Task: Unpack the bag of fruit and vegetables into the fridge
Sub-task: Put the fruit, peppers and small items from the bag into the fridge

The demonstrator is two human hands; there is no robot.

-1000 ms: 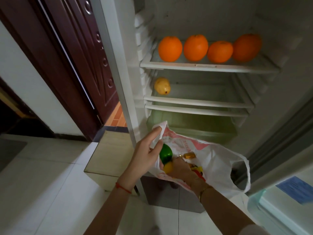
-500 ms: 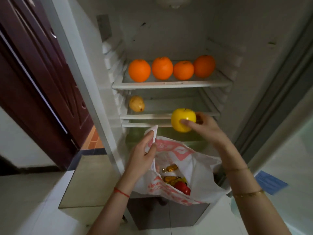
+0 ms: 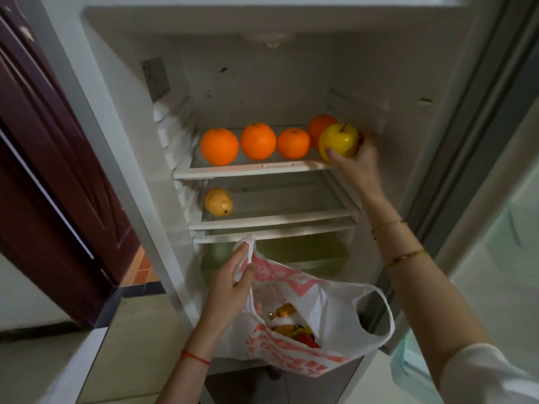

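The open fridge has a top shelf (image 3: pixel 256 170) with several oranges (image 3: pixel 219 146) in a row. My right hand (image 3: pixel 354 163) grips a yellow apple (image 3: pixel 338 140) at the right end of that shelf, in front of the rightmost orange. My left hand (image 3: pixel 233 284) pinches one handle of a white and red plastic bag (image 3: pixel 329 313) held below the shelves. Inside the bag lie gold-wrapped sweets (image 3: pixel 284 310) and something red (image 3: pixel 307 341). A yellow pear (image 3: pixel 218 202) rests at the left of the second shelf (image 3: pixel 271 220).
A greenish crisper drawer (image 3: pixel 303 252) sits under the lowest shelf, behind the bag. A dark red wooden door (image 3: pixel 58 170) stands to the left. A low beige cabinet top (image 3: pixel 137 339) is at the fridge's left foot. Pale floor tiles lie below.
My right hand took the yellow apple out of the bag and raised it from the second shelf's height to the right end of the top shelf. My left hand keeps holding the bag.
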